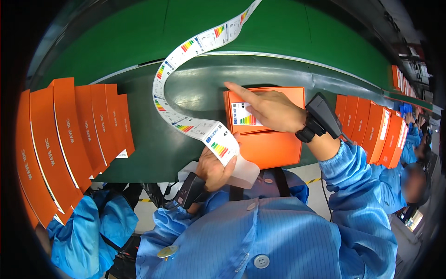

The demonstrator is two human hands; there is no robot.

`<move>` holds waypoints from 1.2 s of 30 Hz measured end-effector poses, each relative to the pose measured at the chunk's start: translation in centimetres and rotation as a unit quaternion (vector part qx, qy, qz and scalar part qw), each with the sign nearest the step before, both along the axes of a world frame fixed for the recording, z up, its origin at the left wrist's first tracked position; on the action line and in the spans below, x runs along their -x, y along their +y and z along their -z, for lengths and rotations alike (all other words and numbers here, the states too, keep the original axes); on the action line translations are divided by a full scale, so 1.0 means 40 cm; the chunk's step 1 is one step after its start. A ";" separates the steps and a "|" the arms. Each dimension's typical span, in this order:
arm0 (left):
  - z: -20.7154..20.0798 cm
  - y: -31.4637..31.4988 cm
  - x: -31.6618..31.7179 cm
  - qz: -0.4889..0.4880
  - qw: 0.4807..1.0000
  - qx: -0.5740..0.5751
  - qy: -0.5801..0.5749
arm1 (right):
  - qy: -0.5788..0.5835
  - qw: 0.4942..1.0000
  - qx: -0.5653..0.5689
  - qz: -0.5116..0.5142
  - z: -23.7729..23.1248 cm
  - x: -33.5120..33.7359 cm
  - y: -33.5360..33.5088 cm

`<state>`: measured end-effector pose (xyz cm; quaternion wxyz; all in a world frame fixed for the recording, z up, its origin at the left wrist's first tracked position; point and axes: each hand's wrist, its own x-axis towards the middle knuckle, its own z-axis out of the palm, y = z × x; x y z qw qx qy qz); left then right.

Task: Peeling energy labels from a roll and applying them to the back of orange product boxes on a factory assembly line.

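Note:
My left hand pinches the end of a long strip of energy labels. The strip curls away across the table and up over the green surface. Bare translucent backing paper loops out beside that hand. My right hand lies over an orange box, its index finger stretched out to the left and the thumb by the label. On that box sits a white energy label with coloured bars, partly covered by the hand. A second orange box lies right against it on the near side.
Orange boxes stand in a row at the left, and more orange boxes at the right. Beyond the dark green table runs a green belt-like surface. People in blue workwear sit on both sides.

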<state>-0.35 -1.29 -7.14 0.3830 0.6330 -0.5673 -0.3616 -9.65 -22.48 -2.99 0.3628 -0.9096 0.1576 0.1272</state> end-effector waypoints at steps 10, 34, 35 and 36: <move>0.004 -0.003 -0.002 -0.005 1.000 0.018 -0.007 | 0.037 0.999 -0.009 -0.007 -0.011 -0.011 -0.001; -0.006 -0.013 0.009 -0.045 0.993 0.064 -0.086 | 0.123 0.958 0.240 0.099 -0.023 0.003 0.013; 0.001 -0.014 0.010 -0.043 0.992 0.068 -0.094 | 0.042 0.943 0.314 0.105 -0.001 0.014 0.022; -0.002 -0.017 0.011 -0.040 0.992 0.073 -0.094 | -0.039 0.915 0.385 0.112 0.016 0.031 0.031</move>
